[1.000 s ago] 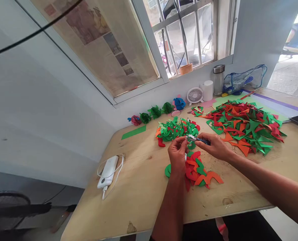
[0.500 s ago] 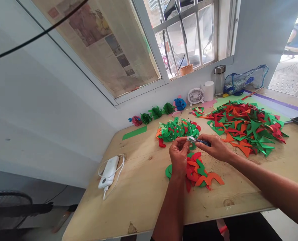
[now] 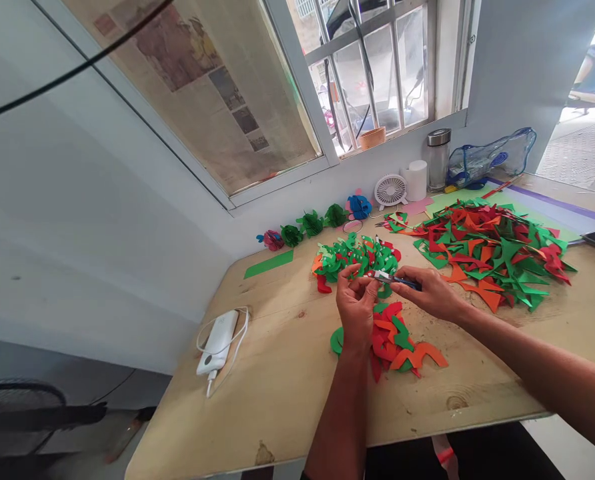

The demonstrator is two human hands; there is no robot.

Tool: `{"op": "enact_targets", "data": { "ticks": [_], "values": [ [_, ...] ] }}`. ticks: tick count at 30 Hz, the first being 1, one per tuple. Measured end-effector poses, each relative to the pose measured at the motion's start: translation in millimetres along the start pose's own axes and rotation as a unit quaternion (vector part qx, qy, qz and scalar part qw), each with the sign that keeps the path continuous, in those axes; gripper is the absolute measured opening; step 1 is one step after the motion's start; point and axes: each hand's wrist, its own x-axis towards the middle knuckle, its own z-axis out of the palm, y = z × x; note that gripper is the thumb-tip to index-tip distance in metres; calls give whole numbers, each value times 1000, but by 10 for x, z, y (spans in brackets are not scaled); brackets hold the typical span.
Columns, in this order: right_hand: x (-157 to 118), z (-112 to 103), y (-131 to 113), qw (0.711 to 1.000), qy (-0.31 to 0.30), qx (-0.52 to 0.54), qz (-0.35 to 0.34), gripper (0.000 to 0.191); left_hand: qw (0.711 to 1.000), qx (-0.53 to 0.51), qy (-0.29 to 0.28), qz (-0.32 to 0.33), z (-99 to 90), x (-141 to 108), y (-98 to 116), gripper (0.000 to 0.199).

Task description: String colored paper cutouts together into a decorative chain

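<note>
In the head view, my right hand (image 3: 430,293) is closed round a plier-like hand tool (image 3: 385,277) with a silver head and dark blue handles. Its head points left, at the fingertips of my left hand (image 3: 356,300). Those fingers are bent in a pinch, with a small red paper piece (image 3: 371,274) showing at the tool's tip; most of it is hidden. Just behind the hands lies a heap of green paper pieces with white spots (image 3: 350,257). Curved red, orange and green paper cutouts (image 3: 392,337) lie loose beside my left wrist.
A large heap of paper scraps (image 3: 497,250) covers the table's right side. Along the wall stand paper ornaments (image 3: 310,223), a small white fan (image 3: 390,191), a white roll (image 3: 417,181) and a glass bottle (image 3: 438,160). A white power bank (image 3: 218,341) with its cable lies left.
The fingers of my left hand have loosened and the index finger has lifted a little. A bit of red now shows at the tool's tip. My right hand has hardly moved.
</note>
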Motion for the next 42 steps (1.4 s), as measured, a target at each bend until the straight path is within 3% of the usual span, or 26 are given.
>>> {"op": "enact_targets", "data": {
  "ticks": [21, 42],
  "values": [
    [-6, 8, 18, 1000, 4, -3, -21, 42, 999, 21, 32, -4, 121, -119, 211, 42],
    [-11, 15, 34, 1000, 5, -22, -1, 41, 999, 14, 27, -15, 100, -91, 150, 40]
  ]
}}
